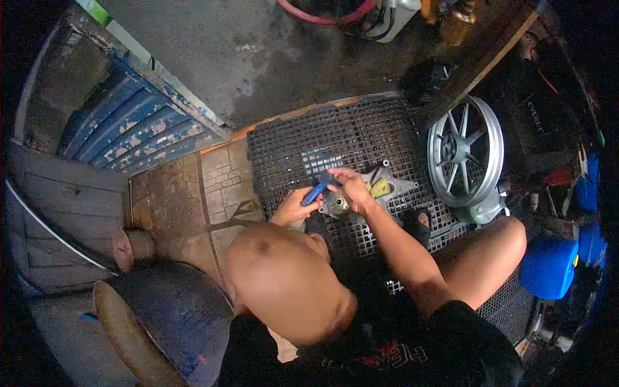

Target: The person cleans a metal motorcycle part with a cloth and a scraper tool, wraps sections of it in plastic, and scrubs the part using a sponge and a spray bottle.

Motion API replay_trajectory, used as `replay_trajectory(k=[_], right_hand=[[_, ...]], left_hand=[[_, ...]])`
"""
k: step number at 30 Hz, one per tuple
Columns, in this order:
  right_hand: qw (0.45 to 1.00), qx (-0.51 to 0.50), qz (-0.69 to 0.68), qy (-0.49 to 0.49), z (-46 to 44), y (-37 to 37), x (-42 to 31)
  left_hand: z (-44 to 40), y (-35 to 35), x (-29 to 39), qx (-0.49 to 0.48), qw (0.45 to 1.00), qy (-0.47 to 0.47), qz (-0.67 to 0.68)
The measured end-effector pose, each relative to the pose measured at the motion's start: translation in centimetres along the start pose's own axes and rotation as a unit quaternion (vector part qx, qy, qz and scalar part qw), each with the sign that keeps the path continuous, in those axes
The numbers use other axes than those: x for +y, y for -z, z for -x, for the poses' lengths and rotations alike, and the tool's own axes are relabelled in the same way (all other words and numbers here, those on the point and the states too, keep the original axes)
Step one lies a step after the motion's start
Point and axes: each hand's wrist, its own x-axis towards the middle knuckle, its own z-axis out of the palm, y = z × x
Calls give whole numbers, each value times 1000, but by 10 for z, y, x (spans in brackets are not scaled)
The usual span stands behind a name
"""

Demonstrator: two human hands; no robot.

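Head view: your left hand (300,205) is closed around a blue tool (315,193); your right hand (351,189), fingers curled, meets its far end. Metal part (340,205) lies below on black grid mat (290,148); open mat left, wheel (465,151) near its right edge.

I'm getting a dim, grainy feed: pale glare on the alloy wheel (496,145) and a whitish sheen on the black plastic grid mat (277,145), deep shadow at right, fine detail smeared, fisheye edges bending into black corners
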Motion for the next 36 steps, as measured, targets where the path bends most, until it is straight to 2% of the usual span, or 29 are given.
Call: replay_trajectory(k=[3, 7, 11, 12, 15, 16, 18, 20, 23, 24, 27, 28, 31, 32, 35, 36], right_hand=[[1000, -6, 28, 13, -5, 7, 4], [999, -18, 43, 18, -13, 15, 14], [995, 54, 57, 55, -19, 21, 22], [951, 113, 222, 182, -30, 34, 38], [866, 138, 400, 267, -46, 49, 52], [838, 135, 463, 256, -49, 50, 54], [879, 84, 416, 217, -59, 42, 60], [860, 27, 455, 229, -60, 42, 64], [843, 58, 468, 259, -47, 38, 75], [836, 50, 497, 228, -33, 34, 62], [836, 68, 473, 269, -28, 43, 70], [836, 84, 509, 188, -22, 45, 65], [856, 77, 492, 140, -9, 48, 51], [858, 57, 465, 209, -11, 54, 55], [858, 79, 406, 304, -7, 69, 58], [859, 62, 418, 291, -4, 77, 52]], left_hand=[[-2, -7, 4, -21, 999, 25, -41], [5, -6, -12, 37, 997, 65, -33], [12, -9, -4, -20, 988, 128, -81], [15, -11, -8, -12, 991, 110, -76], [19, -13, -17, 31, 991, 106, -77], [20, -13, -22, 34, 990, 114, -80], [18, -13, -25, 41, 987, 127, -85], [20, -13, -25, 61, 991, 106, -52], [28, -8, -22, 75, 992, 98, -30], [29, -6, -17, 74, 992, 98, -27], [30, -5, 1, 41, 990, 122, -50], [29, -7, -2, 33, 991, 113, -58], [25, -11, -12, 19, 992, 92, -83], [24, -11, -13, 18, 992, 90, -91], [22, -16, 1, -4, 987, 103, -125], [21, -21, 6, -15, 985, 109, -135]])
